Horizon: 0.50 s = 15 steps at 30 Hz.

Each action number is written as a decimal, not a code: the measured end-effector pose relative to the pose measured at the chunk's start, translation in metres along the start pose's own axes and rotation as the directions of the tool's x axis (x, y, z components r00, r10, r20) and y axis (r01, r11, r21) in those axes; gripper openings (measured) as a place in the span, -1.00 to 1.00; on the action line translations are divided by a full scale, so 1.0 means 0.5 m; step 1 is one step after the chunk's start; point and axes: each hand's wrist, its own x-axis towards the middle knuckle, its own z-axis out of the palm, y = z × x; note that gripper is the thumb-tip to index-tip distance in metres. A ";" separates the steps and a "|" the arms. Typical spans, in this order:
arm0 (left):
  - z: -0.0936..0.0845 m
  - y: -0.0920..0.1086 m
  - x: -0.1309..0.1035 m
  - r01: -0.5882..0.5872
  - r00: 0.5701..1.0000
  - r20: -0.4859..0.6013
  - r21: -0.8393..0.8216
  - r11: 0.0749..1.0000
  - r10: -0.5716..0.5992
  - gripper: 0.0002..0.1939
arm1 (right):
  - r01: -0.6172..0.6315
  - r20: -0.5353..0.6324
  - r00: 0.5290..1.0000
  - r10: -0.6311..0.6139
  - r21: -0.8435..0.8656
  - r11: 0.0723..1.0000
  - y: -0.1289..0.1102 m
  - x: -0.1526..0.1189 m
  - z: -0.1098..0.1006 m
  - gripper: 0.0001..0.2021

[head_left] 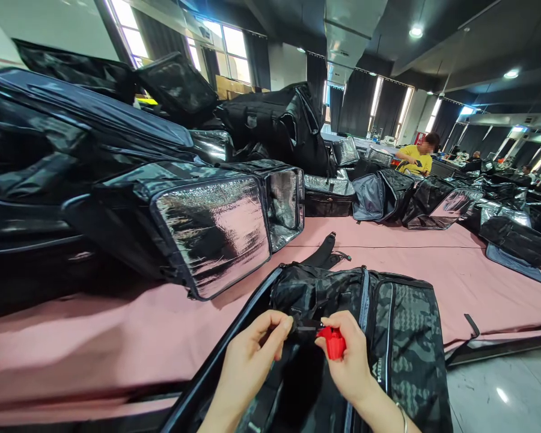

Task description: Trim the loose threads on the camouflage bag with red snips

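A black camouflage bag [401, 337] lies open at the near edge of the pink table [117, 337]. My left hand [252, 355] pinches a short black strap [304, 328] on the bag between thumb and fingers. My right hand [349, 361] grips a small red tool [332, 341], with its tip against the same strap end. Both hands meet over the middle of the bag. A bracelet shows on my right wrist.
Stacked black insulated bags with silver foil lining [211, 231] crowd the table's left and back. More bags [433, 201] lie across the far table. A person in a yellow shirt [417, 157] works at the back right. Grey floor [505, 391] lies to the right.
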 end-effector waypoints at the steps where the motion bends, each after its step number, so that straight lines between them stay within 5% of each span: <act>1: 0.000 0.003 -0.001 0.001 1.000 0.011 -0.007 1.000 -0.001 -0.62 | -0.067 0.002 0.998 0.068 0.085 0.994 0.003 -0.003 0.008 -0.87; 5: 0.005 0.013 -0.003 -0.009 0.998 0.056 0.041 0.999 0.007 -0.65 | -0.372 0.121 0.922 0.369 0.551 0.747 0.005 -0.010 0.039 -0.72; 8: 0.009 0.009 -0.004 -0.001 0.999 0.036 0.132 0.991 -0.004 -0.64 | -0.284 0.015 0.919 0.395 0.721 0.632 -0.006 0.005 0.032 -0.66; 12: 0.006 0.003 -0.006 0.023 1.000 -0.024 0.089 0.996 -0.021 -0.62 | -0.055 -0.264 0.948 0.176 0.411 0.910 -0.017 0.031 -0.016 -0.75; 15: 0.004 0.006 -0.008 0.012 0.999 -0.032 0.068 0.998 -0.010 -0.61 | 0.049 -0.144 0.988 -0.048 0.001 0.999 -0.020 0.024 -0.040 -0.90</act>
